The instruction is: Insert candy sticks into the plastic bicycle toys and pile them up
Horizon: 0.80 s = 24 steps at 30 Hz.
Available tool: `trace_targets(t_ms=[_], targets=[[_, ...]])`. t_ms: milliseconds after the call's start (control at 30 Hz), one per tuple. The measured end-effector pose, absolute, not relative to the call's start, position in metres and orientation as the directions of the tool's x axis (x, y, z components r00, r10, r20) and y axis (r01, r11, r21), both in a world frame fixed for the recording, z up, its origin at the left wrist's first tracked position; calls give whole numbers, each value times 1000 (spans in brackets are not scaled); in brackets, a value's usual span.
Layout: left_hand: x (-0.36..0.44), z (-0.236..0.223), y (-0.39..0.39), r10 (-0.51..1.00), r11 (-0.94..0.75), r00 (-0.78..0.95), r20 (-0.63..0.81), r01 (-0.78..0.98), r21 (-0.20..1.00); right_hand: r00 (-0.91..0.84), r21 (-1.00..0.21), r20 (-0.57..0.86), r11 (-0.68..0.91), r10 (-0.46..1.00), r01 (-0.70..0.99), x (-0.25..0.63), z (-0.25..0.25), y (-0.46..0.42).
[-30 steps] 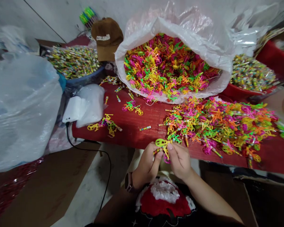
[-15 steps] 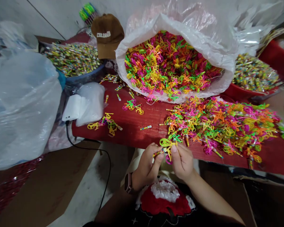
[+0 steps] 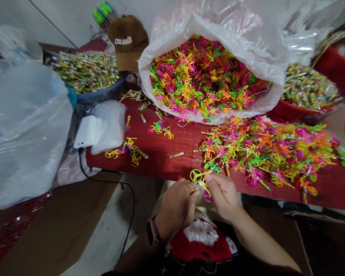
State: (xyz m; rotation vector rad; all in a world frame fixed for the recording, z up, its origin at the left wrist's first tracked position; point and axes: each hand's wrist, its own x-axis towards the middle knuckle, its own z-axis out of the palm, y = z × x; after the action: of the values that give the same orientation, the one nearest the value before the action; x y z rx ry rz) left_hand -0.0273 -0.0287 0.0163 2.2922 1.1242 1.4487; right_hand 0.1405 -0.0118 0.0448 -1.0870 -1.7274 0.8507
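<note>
My left hand (image 3: pixel 179 203) is closed around a short, patterned stick (image 3: pixel 196 186), most of it hidden by the fingers. In a pinch, my right hand (image 3: pixel 224 194) holds a small plastic toy bicycle (image 3: pixel 196 176) with a yellow frame, a yellow-green wheel and a pink wheel. The stick's pale end touches the bicycle, or lies right against it; I cannot tell whether they are joined. Both hands are at the front edge of the red table (image 3: pixel 158 168). Just right of them spreads a heap of bright toy bicycles on patterned sticks (image 3: pixel 264 149).
Behind the hands, a large white sack (image 3: pixel 276 96) lies open, full of colourful plastic pieces. Tubs of patterned sticks stand at left (image 3: pixel 87 71) and right (image 3: pixel 310 90). A brown cap (image 3: pixel 129 42), a white power bank (image 3: pixel 86 132) with a black cable and loose bicycles (image 3: pixel 129 151) are at left.
My left hand has rolled over, with its back turned more upward, and the stick shows less. The bicycle has tilted slightly; my right hand keeps its pinch.
</note>
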Motion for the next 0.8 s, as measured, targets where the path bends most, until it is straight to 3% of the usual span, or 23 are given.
trace_targets(t_ms=[167,333,467,533,600,700,800], targets=[[-29,21,-29,712,-691,250,656,414,593,-203,-840,379,428,903,334,142,47,-12],[-36,24,-29,760,-646,316,568,273,712,-189,-862,339,385,922,330,135,39,-19],[-31,6,-31,839,-539,274,470,298,788,-203,-845,308,366,929,391,136,40,-9],[-30,-6,-30,888,-452,266,375,347,822,-157,-790,324,358,933,498,154,49,7],[-33,-16,-25,915,-387,270,299,386,837,23,-701,397,287,918,653,184,61,26],[-49,-24,-6,936,-348,215,278,452,821,291,-514,600,80,746,854,225,78,52],[-69,-26,26,930,-336,86,356,586,737,257,-372,760,75,597,925,221,83,68]])
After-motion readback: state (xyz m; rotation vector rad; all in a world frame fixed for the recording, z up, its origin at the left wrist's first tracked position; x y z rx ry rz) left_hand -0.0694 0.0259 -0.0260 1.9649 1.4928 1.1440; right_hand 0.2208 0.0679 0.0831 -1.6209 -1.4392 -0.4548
